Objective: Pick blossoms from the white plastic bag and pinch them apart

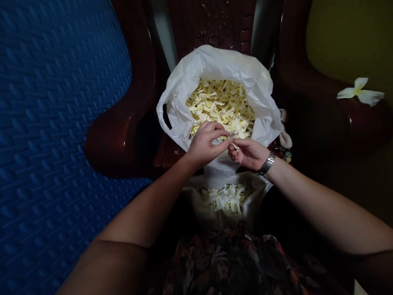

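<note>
Over the near rim of an open white plastic bag, my two hands meet at the fingertips. The bag holds a heap of pale yellow and white flower petals. My right hand, with a metal watch at its wrist, is curled closed around a small pale flower. From the left, my left hand reaches over with thumb and forefinger drawn together at the same flower, seeming to pinch a petal. The fingers partly hide the flower.
Below my hands, a second white bag holds more white petals. The upper bag rests on a dark carved wooden chair with curved armrests. A single white flower lies on the right armrest. Blue textured matting covers the left.
</note>
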### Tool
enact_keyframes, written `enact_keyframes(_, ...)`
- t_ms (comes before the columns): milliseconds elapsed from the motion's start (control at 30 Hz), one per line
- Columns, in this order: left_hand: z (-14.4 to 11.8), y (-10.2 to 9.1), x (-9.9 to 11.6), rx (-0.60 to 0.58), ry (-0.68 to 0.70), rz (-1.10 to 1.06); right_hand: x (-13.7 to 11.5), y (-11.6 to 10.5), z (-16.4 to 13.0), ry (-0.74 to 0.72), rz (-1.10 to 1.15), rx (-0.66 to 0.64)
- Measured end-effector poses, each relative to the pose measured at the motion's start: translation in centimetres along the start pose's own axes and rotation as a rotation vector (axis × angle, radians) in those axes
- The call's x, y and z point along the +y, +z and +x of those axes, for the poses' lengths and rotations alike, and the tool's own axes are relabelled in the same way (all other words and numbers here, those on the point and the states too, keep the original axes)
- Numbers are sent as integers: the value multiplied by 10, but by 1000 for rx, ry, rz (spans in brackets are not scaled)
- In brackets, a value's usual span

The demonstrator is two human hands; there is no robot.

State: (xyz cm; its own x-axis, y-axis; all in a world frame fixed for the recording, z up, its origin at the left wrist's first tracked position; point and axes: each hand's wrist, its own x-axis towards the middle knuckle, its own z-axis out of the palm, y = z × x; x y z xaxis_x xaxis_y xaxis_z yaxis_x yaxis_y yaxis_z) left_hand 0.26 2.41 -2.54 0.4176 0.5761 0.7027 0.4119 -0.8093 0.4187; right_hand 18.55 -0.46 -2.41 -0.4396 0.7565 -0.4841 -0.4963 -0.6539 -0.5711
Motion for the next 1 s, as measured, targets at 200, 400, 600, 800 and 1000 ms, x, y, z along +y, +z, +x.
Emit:
enact_keyframes(200,0,-1,-2,-10,-8,6,5,0,2,-159,-110,-21)
enact_keyframes(400,0,-4,6,-26,-50,32,12,7,0,-321,-144,-22)
enact_keyframes(600,0,-6,8,-17,-114,72,15,14,-4,-473,-227,41)
enact_keyframes(800,-2,-6,9,18,8,141,18,15,-4,-582,-300,71)
enact_keyframes(1000,1,-7,13,32,-149,-98,18,9,-5,-690,-492,177)
